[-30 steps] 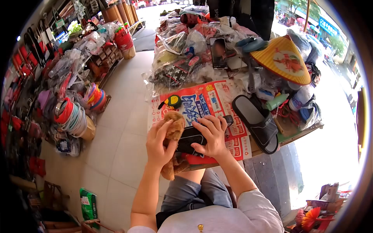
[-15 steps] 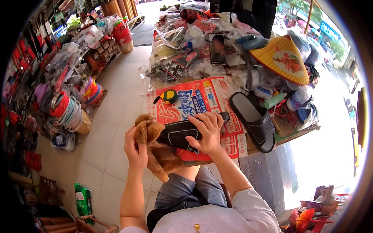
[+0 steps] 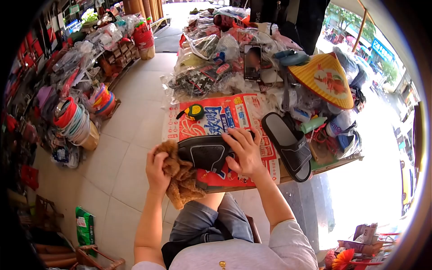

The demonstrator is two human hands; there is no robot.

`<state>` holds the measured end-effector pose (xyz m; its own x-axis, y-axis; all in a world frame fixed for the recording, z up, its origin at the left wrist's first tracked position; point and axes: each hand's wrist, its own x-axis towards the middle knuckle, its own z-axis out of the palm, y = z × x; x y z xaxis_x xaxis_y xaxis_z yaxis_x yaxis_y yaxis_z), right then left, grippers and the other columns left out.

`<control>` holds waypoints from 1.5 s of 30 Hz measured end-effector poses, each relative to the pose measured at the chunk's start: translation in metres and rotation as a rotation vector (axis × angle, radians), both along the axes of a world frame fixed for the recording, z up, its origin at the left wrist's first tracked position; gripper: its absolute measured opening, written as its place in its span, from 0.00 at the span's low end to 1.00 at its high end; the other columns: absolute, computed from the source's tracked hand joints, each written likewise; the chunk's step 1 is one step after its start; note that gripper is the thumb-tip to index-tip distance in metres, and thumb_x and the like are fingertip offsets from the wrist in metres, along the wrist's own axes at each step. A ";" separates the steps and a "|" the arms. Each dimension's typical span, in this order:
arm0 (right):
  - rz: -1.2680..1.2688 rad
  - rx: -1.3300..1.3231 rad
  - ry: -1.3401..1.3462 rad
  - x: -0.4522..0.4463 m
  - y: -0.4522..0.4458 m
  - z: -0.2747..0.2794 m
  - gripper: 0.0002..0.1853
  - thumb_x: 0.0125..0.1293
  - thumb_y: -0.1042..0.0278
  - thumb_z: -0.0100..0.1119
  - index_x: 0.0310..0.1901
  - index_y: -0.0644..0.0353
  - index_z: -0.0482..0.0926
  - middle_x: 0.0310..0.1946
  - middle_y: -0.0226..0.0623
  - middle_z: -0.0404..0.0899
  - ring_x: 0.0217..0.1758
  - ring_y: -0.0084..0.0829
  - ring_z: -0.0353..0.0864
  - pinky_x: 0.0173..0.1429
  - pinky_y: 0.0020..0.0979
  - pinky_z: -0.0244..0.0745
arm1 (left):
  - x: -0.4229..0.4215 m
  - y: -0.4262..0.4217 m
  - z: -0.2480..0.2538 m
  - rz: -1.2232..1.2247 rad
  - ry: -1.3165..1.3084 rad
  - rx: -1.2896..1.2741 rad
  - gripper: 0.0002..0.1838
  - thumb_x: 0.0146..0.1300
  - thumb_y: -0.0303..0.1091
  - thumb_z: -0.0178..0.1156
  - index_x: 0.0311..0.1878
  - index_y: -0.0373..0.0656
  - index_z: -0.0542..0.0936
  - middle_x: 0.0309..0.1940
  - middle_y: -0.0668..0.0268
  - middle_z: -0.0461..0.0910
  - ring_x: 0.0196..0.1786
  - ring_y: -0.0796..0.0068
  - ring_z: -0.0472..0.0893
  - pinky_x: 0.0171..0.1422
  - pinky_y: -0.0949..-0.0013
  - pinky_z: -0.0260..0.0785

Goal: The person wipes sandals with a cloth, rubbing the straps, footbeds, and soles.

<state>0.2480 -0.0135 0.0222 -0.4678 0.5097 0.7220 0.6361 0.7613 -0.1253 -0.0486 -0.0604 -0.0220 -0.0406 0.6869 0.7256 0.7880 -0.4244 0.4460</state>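
Note:
My left hand [image 3: 158,172] is closed on a fluffy brown cloth [image 3: 181,180], which bunches against the near end of a black slide sandal [image 3: 204,155]. Fingers of my right hand [image 3: 245,152] wrap around the sandal's other end, above the table edge. Below it lies a red printed paper sheet [image 3: 180,123]. To the right, a second slide sandal [image 3: 288,146], with a grey footbed, rests across the edge of the sheet. A yellow and black tape measure [image 3: 194,112] lies on the sheet beyond the held sandal.
Plastic-wrapped goods [image 3: 202,76] pile up at the back, with a phone [image 3: 252,63] propped among them. A yellow conical hat [image 3: 324,81] and a green bottle [image 3: 313,124] are at the right. Stacked buckets [image 3: 74,121] line the left floor.
The cloth has bunched up more in my left hand and presses against the sandal's end. The sandal has turned slightly, showing more of its strap. The view has shifted a little.

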 end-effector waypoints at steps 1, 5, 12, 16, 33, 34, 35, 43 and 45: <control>-0.042 -0.010 -0.001 0.001 0.002 0.002 0.33 0.56 0.50 0.62 0.62 0.55 0.76 0.58 0.40 0.76 0.62 0.40 0.73 0.72 0.49 0.52 | 0.000 0.001 0.001 0.000 0.002 0.005 0.16 0.52 0.20 0.66 0.43 0.41 0.76 0.56 0.49 0.75 0.56 0.48 0.78 0.58 0.56 0.74; 0.016 -0.127 -0.070 0.003 0.006 0.024 0.35 0.48 0.59 0.67 0.62 0.55 0.76 0.53 0.40 0.77 0.59 0.42 0.74 0.70 0.48 0.56 | 0.016 0.003 0.025 -0.058 -0.248 0.079 0.15 0.55 0.20 0.66 0.45 0.42 0.77 0.58 0.51 0.74 0.59 0.54 0.77 0.65 0.59 0.68; -0.105 -0.039 -0.039 -0.019 0.019 0.006 0.32 0.42 0.70 0.71 0.55 0.53 0.79 0.43 0.36 0.79 0.51 0.40 0.77 0.64 0.46 0.62 | 0.045 0.009 0.010 -0.037 0.126 0.175 0.30 0.46 0.19 0.65 0.56 0.52 0.82 0.57 0.57 0.70 0.59 0.50 0.69 0.63 0.54 0.66; -0.201 -0.004 -0.047 -0.023 0.030 0.008 0.24 0.42 0.69 0.74 0.46 0.51 0.81 0.35 0.31 0.79 0.45 0.35 0.78 0.58 0.40 0.65 | 0.031 -0.001 0.010 0.019 0.084 0.069 0.31 0.44 0.15 0.61 0.54 0.50 0.83 0.54 0.56 0.72 0.54 0.52 0.73 0.57 0.57 0.71; -0.249 -0.317 -0.089 -0.020 0.066 -0.030 0.13 0.60 0.53 0.66 0.35 0.53 0.86 0.33 0.38 0.79 0.44 0.42 0.80 0.47 0.45 0.74 | 0.019 0.011 0.024 -0.130 0.062 -0.398 0.22 0.49 0.21 0.63 0.50 0.49 0.84 0.48 0.62 0.80 0.53 0.56 0.80 0.55 0.61 0.75; -0.229 -0.353 -0.069 -0.020 0.067 -0.030 0.13 0.60 0.52 0.66 0.35 0.53 0.87 0.33 0.38 0.79 0.44 0.43 0.80 0.47 0.45 0.74 | 0.012 0.007 0.030 -0.138 0.112 -0.493 0.22 0.49 0.22 0.63 0.49 0.49 0.84 0.48 0.62 0.80 0.52 0.57 0.80 0.54 0.61 0.75; -0.229 -0.357 -0.071 -0.019 0.067 -0.029 0.13 0.60 0.52 0.66 0.35 0.53 0.87 0.33 0.38 0.79 0.44 0.43 0.80 0.47 0.45 0.74 | 0.006 0.003 0.037 -0.147 0.165 -0.587 0.21 0.49 0.22 0.64 0.48 0.49 0.84 0.48 0.62 0.80 0.51 0.57 0.81 0.53 0.60 0.76; -0.252 -0.388 -0.070 -0.023 0.063 -0.027 0.13 0.60 0.53 0.66 0.36 0.54 0.86 0.33 0.38 0.80 0.43 0.42 0.81 0.46 0.44 0.76 | 0.023 0.023 0.039 -0.300 -0.141 -0.407 0.22 0.48 0.12 0.56 0.48 0.39 0.83 0.44 0.58 0.80 0.48 0.58 0.82 0.54 0.66 0.73; -0.251 -0.384 -0.078 -0.022 0.062 -0.028 0.13 0.60 0.53 0.66 0.36 0.54 0.86 0.33 0.38 0.80 0.43 0.41 0.81 0.46 0.44 0.76 | 0.025 0.021 0.031 -0.260 0.024 -0.449 0.22 0.48 0.14 0.58 0.48 0.40 0.83 0.44 0.58 0.79 0.48 0.57 0.81 0.54 0.64 0.73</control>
